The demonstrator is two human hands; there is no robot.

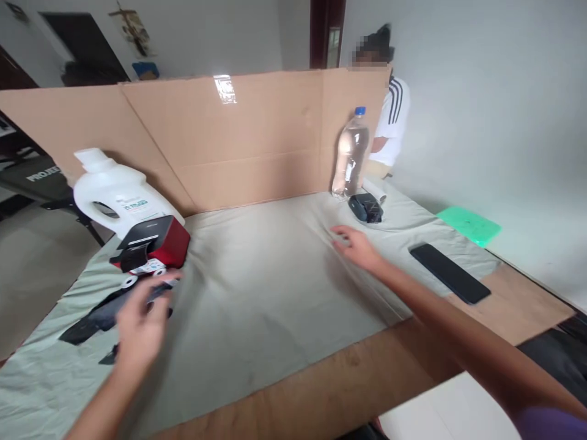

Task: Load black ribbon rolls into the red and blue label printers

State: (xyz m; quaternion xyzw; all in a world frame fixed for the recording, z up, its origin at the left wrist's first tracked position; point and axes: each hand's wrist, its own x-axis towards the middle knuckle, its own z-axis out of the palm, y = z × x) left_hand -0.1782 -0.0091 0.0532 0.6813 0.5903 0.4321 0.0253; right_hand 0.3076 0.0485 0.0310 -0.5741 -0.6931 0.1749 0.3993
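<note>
My left hand [142, 321] is over several black strips [98, 316] at the left of the cloth. Its fingers are bent and smeared by motion, so whether they hold one is unclear. Just beyond them lie small white rolls [129, 282] and a red-and-black boxy device [167, 244] with a black flap at its front. My right hand [355, 247] hovers above the cloth right of the middle, fingers apart with nothing in them. Past it sits a small dark rounded device [365, 208] with a black strip on it, nearest to that hand.
A white jug [110, 189] leans by a cardboard screen [238, 140] along the back. A clear bottle [352, 153] with a blue cap stands at its right end. A black phone [449, 272] and a green item [470, 225] lie right. A person [394, 110] is behind the screen.
</note>
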